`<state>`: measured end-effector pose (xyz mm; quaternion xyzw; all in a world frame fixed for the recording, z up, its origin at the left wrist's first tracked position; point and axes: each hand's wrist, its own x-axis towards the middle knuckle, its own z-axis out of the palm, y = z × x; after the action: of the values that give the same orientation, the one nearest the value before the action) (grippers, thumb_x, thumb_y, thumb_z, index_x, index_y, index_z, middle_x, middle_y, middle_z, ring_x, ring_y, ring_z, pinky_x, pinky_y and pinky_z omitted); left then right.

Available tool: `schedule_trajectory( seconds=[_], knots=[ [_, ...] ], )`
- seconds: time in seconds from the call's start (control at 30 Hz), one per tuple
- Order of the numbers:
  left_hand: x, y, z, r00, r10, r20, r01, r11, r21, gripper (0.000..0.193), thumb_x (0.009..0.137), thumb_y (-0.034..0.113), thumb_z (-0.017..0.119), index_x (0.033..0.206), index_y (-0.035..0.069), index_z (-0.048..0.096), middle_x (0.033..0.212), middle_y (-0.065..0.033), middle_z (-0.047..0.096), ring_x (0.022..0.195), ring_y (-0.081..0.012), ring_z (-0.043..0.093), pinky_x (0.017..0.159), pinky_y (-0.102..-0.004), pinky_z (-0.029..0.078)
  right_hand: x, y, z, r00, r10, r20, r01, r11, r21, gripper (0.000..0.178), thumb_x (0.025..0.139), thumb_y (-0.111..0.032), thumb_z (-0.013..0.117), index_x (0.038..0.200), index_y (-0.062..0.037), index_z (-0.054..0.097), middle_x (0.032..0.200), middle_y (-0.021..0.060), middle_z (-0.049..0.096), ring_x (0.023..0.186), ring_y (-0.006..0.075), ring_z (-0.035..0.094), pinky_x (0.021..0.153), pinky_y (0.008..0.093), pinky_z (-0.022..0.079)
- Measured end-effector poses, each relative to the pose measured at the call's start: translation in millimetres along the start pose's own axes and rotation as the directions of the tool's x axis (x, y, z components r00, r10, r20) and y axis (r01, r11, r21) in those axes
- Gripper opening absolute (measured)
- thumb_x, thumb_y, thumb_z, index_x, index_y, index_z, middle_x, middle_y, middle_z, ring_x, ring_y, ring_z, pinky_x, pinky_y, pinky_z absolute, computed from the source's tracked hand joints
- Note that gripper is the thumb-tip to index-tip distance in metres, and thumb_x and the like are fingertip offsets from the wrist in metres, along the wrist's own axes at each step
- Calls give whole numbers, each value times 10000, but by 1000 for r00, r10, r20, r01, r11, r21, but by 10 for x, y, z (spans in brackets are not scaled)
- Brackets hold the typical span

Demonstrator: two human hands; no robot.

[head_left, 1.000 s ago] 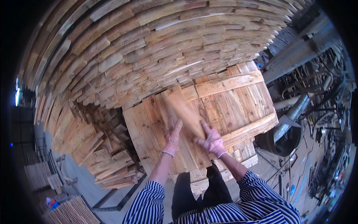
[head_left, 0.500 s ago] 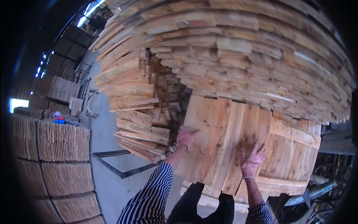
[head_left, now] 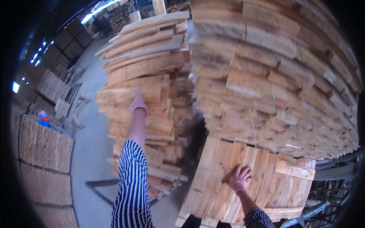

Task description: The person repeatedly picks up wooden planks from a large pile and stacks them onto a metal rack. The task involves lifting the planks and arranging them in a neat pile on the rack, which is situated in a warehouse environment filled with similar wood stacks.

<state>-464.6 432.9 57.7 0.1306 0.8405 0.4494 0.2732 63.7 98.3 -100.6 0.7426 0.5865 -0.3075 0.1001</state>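
Note:
My left hand, in a pink glove, reaches out over a tall pile of loose wooden boards. Its fingers look stretched forward and somewhat blurred; whether they touch a board I cannot tell. My right hand, gloved the same way, lies with spread fingers on a panel of wooden planks laid side by side in front of me. Shorter cross pieces sit on top of the panel's right part.
A high stack of boards, end faces towards me, rises behind the panel. Strapped bundles of thin wood stand at the left across the grey floor. A dark metal frame lies near the loose pile; metal machinery is at the right.
My left hand has left the panel's left edge and moved forward and left over the loose boards. My right hand stays on the panel, shifted leftward along it. The view has turned left and up.

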Motion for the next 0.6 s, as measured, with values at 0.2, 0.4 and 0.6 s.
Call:
schedule_trajectory(
  seconds=[0.2,0.4,0.6],
  knots=[
    [113,27,502,916,-218,-337,279,950,142,1592,529,950,686,1501,-181,129,1543,-309,386,1429,-373,405,1153,-450,371,95,-380,11,990,-26,-139,24,1000,-16,1161,808,-604,762,1626,-48,155,1636,351,170,1524,549,145,1185,697,195],
    [120,-13,362,881,-263,-394,329,938,108,1716,470,975,708,1537,-173,10,1599,-361,237,1466,-476,335,1187,-548,317,545,-3290,-976,837,-455,-304,543,625,561,1095,841,-539,775,1602,19,220,1619,248,329,1504,349,348,1201,400,320],
    [-179,116,230,898,-294,-326,349,929,123,1727,469,996,678,1548,-156,-22,1598,-389,212,1480,-500,300,1193,-578,290,1279,-4594,-1644,926,-269,-263,358,417,835,947,818,-581,805,1449,40,470,1364,210,614,1234,321,605,1043,382,472]
  ],
)
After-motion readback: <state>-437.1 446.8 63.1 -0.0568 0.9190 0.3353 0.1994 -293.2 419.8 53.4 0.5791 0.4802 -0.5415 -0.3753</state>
